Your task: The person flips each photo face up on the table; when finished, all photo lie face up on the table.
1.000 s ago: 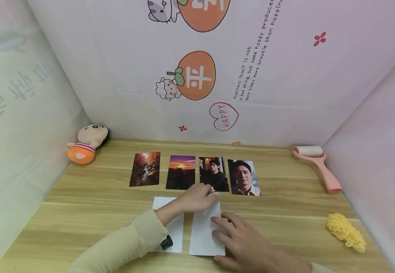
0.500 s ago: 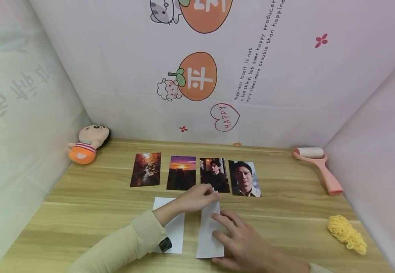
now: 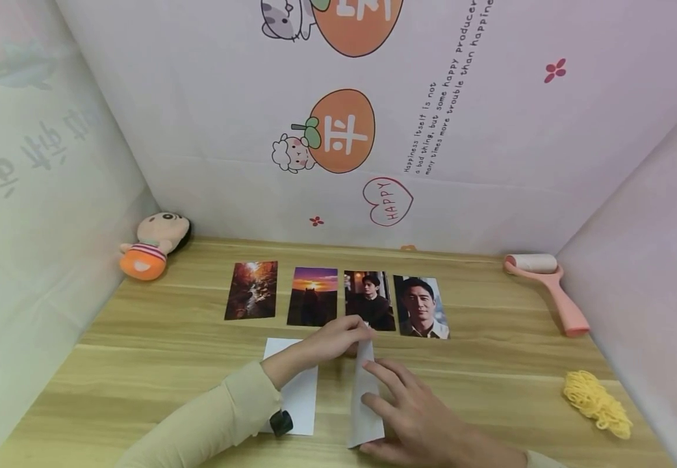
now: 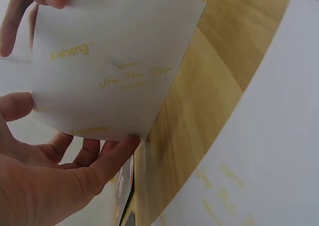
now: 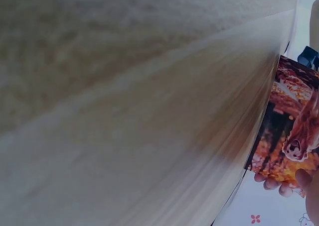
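Observation:
A photo print (image 3: 369, 403) stands tilted up on edge, its white printed back (image 4: 109, 52) facing the left wrist view. Its autumn-coloured picture side (image 5: 279, 141) shows in the right wrist view. At the far end of the print, my left hand (image 3: 335, 341) pinches it; several fingers (image 4: 114, 159) show along that edge. My right hand (image 3: 423, 416) holds the long right side, fingertips over the back and thumb near the close corner. Another sheet (image 3: 300, 400) lies white side up, partly under my left forearm.
Picture cards lie in a row behind the hands: a stream (image 3: 252, 290), a sunset (image 3: 312, 296), a seated person (image 3: 369, 299) and a portrait (image 3: 423, 305). A plush doll (image 3: 154, 246) lies at left. A pink roller (image 3: 551, 286) and yellow yarn (image 3: 597, 403) are at right.
The print between my hands was flat on the table with its white back up. Its left edge has swung up and rightward, so it now looks narrower. My hands have barely moved.

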`<state>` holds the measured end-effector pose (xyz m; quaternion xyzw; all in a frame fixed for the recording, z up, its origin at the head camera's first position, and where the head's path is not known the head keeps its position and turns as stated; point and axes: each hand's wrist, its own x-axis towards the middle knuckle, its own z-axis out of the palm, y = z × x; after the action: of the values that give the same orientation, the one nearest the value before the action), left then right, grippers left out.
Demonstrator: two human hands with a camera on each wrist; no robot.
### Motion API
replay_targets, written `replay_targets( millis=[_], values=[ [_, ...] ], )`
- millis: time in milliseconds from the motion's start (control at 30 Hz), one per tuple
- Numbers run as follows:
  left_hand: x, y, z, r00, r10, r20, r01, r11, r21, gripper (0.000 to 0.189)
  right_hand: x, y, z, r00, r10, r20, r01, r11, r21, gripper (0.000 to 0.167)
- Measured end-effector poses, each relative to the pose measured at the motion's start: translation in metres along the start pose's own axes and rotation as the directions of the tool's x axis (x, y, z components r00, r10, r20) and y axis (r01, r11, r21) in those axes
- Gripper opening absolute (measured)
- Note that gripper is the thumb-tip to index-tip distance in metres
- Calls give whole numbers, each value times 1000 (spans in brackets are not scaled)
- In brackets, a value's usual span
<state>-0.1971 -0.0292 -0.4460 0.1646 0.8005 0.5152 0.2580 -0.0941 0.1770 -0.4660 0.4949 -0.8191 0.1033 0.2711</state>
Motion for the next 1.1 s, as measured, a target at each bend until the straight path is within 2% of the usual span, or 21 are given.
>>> replay_targets(
  millis=[100, 233, 300, 400, 600, 767, 833, 1000, 1100],
  values=[
    [-1, -1, -1, 1000, 2, -1, -2, 999, -38, 34, 1, 0, 3, 999, -11, -37, 11, 1000, 17, 70],
    [-1, -1, -2, 1000, 11, 5, -11, 996, -93, 36, 1, 0, 7, 991, -46, -125, 53, 997, 51, 82],
    [0, -2, -3, 1000, 15, 14, -13, 992, -127, 37, 1, 1, 10, 984, -68, -165, 81, 994, 67, 83],
    [-1, -4, -4, 999, 18, 27, -13, 983, -182, 37, 0, 1, 13, 983, -66, -174, 84, 992, 96, 82],
    [-2, -7, -8, 999, 26, 45, -10, 952, -306, 42, -4, -2, 12, 994, -3, -106, 17, 991, 135, 82],
    [-4, -7, -11, 999, 7, 33, 6, 934, -358, 45, -6, -6, 9, 998, 45, -53, -36, 984, 172, 83],
    [-5, -7, -11, 1000, 1, 28, 10, 928, -372, 46, -6, -8, 7, 998, 71, 2, -70, 982, 174, 85],
    [-6, -9, -13, 999, -28, 28, 37, 911, -411, 46, -6, -12, 3, 975, 138, 173, -163, 977, 137, 84],
    [-6, -10, -15, 998, -53, 20, 57, 898, -436, 45, -3, -13, 1, 965, 144, 220, -178, 974, 141, 80]
  ],
)
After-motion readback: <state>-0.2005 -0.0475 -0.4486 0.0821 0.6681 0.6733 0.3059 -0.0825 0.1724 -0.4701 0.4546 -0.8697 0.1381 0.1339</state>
